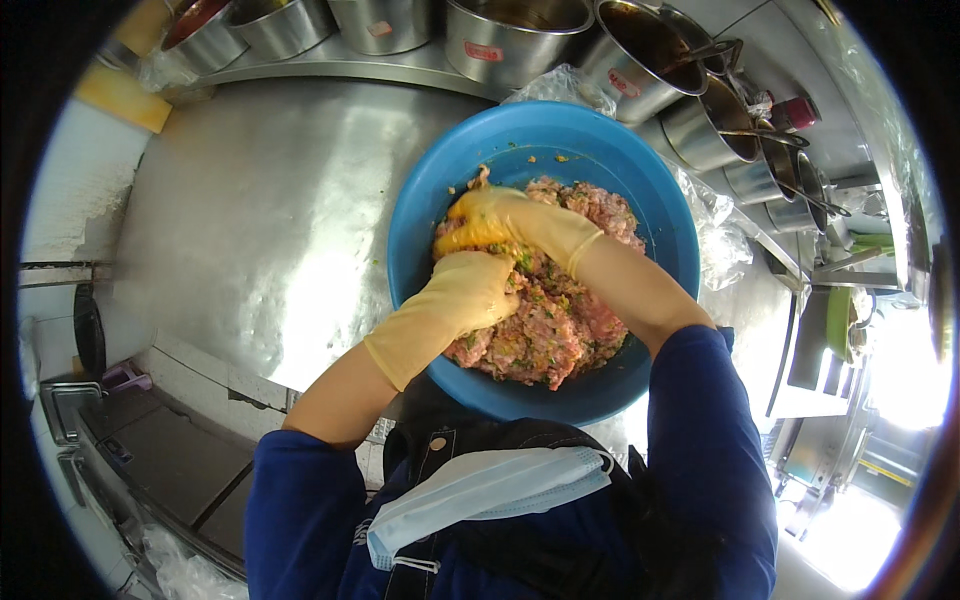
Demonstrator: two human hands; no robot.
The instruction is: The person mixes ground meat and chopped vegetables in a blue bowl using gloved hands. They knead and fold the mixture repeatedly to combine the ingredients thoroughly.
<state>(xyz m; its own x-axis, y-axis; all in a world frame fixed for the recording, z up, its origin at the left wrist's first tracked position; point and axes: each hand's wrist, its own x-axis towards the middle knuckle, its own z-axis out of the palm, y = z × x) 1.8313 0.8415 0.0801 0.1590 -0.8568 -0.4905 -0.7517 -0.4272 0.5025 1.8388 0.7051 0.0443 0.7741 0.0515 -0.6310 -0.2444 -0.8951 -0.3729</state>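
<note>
A large blue plastic basin (540, 405) stands on the stainless steel table (225, 225) before me. Raw minced meat (540, 330) flecked with green and orange bits fills its middle. Both hands wear yellowish rubber gloves. My left hand (476, 289) presses into the mince left of the basin's middle, its fingers curled and partly hidden by the meat. Just beyond it, my right hand (487, 217) reaches across the mince, fingers bent, with wet yellow smears on the glove. The hands lie close together; whether either grips a clump of meat is hard to see.
Stainless steel pots (517, 49) line the shelf behind the basin and continue along the right, several with ladles (765, 136). Clear plastic bags (712, 225) lie beside the basin's right rim. A pale blue face mask (487, 495) hangs at my chest.
</note>
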